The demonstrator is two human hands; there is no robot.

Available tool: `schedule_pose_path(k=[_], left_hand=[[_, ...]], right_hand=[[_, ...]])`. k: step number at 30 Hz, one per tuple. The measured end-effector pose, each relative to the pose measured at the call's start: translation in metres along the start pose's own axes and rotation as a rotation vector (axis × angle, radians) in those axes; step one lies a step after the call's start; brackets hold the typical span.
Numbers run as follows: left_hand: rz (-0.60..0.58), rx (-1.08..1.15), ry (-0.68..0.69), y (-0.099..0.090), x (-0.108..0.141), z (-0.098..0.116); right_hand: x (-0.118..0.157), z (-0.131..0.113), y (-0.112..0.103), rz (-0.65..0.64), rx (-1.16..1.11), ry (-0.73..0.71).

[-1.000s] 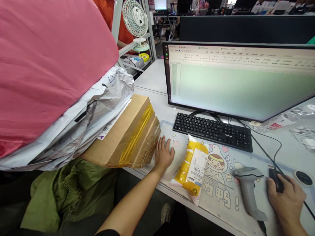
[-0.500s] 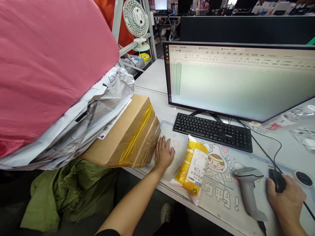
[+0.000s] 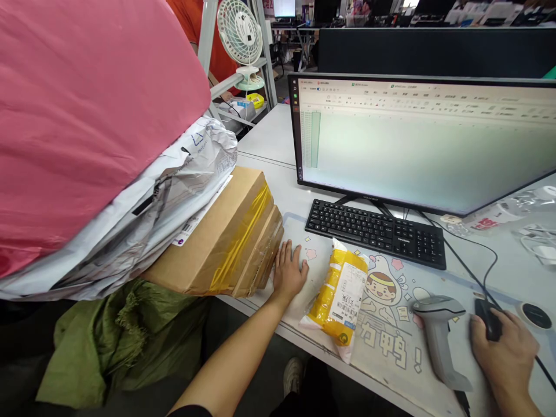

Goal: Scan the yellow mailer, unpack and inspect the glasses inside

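My left hand [image 3: 289,272] lies flat on the printed desk mat [image 3: 310,237], fingers stretched out beside the stacked cardboard boxes [image 3: 217,243]. At the right, my right hand [image 3: 506,347] is wrapped over a black computer mouse [image 3: 490,321]. A yellow parcel [image 3: 336,298] in clear plastic with a white label rests on the mat between my hands. Just left of the mouse lies a grey barcode scanner [image 3: 441,336]. Behind the parcel is a black keyboard [image 3: 373,231], and above it a monitor [image 3: 417,139] shows a spreadsheet with one shaded column.
A pink package [image 3: 95,110] and white plastic mailers [image 3: 191,162] are piled on the boxes. Green sacking [image 3: 117,341] hangs low at the left. A small fan [image 3: 240,32] is clipped to a metal frame. A clear plastic bottle [image 3: 499,211] lies at the right.
Both hands stay almost where they were, the right one shifting very slightly on the mouse. Behind the metal frame, a part of another person's arm has come into view.
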State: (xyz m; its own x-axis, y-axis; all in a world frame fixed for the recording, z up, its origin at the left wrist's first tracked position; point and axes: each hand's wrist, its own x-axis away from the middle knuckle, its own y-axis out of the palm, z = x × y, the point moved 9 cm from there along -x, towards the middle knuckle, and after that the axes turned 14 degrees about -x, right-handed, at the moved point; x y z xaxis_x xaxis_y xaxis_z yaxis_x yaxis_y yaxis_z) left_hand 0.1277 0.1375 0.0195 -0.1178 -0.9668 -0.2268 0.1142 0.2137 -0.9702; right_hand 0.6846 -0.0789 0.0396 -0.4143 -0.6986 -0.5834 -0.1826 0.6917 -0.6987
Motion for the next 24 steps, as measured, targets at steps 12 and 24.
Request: schedule_pose_path(k=[12,24], left_hand=[[0.007,-0.015,0.006,0.0010,0.0000,-0.0003],[0.007,-0.002,0.004,0.0004,0.0003,-0.0002]], right_hand=[[0.0042,0.0053,0.0013,0.016,-0.034,-0.064],[0.0047,0.0098,0.0021,0.019,-0.044,-0.082]])
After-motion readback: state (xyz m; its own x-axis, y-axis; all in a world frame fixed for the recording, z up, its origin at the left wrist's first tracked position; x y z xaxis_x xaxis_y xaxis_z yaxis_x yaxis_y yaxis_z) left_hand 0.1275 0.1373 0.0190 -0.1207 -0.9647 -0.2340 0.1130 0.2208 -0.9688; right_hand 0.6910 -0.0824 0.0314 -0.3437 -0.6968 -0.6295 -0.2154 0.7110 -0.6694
